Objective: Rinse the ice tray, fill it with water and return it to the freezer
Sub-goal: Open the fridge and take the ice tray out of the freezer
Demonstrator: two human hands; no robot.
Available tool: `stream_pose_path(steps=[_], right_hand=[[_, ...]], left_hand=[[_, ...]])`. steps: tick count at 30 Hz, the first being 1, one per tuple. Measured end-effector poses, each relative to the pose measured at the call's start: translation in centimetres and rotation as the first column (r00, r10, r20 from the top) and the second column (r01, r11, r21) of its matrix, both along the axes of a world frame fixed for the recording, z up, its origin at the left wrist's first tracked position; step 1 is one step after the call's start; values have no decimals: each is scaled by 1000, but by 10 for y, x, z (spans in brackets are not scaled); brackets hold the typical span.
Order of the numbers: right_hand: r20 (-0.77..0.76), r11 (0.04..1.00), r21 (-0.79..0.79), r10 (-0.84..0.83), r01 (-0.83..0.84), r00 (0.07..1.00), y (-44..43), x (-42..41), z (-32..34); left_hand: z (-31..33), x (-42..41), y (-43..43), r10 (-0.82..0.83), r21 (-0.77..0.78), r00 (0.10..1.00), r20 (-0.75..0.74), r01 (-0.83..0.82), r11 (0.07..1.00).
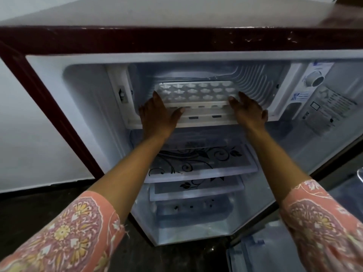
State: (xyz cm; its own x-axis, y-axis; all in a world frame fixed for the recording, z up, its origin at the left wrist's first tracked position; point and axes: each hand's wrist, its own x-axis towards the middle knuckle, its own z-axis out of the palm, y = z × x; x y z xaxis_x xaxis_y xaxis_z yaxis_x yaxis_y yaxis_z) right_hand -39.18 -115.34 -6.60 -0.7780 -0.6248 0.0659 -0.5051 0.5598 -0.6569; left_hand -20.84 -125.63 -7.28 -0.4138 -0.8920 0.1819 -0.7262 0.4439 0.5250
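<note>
1. The white ice tray [196, 91] lies flat inside the freezer compartment [255, 81], at the upper centre of the frame, with its long side facing you.
2. Your left hand [157, 112] is at the tray's left end. The fingers are straight and together, and the thumb is spread right along the front rim.
3. Your right hand [248, 110] is at the right end, with fingers straight and the thumb pointing left. You cannot tell whether it touches the tray.
4. A round dial [315, 79] sits to the right of the compartment.
5. Shelves [196, 163] with a black floral print fill the centre of the frame.
</note>
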Motion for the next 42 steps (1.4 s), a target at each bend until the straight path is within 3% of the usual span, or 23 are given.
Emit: stream_pose_path(steps=[4,13,19,24,42], right_hand=[[34,994,-107,-7,11,999,4,-1,-4],[166,928,-370,29,36,986,23,14,-14],[96,904,-425,-8,49,995,58,47,-8],[82,891,-446,-57,87,995,97,79,-8],[308,830,-499,-99,249,946,241,216,-34]], left_hand=[[-1,-3,-2,43,-30,999,-14,-44,999],[-5,9,15,57,60,934,-352,-38,997],[3,33,49,41,46,841,-540,-19,999],[4,56,84,52,68,806,-590,-15,998],[-19,170,220,103,252,798,-594,63,966]])
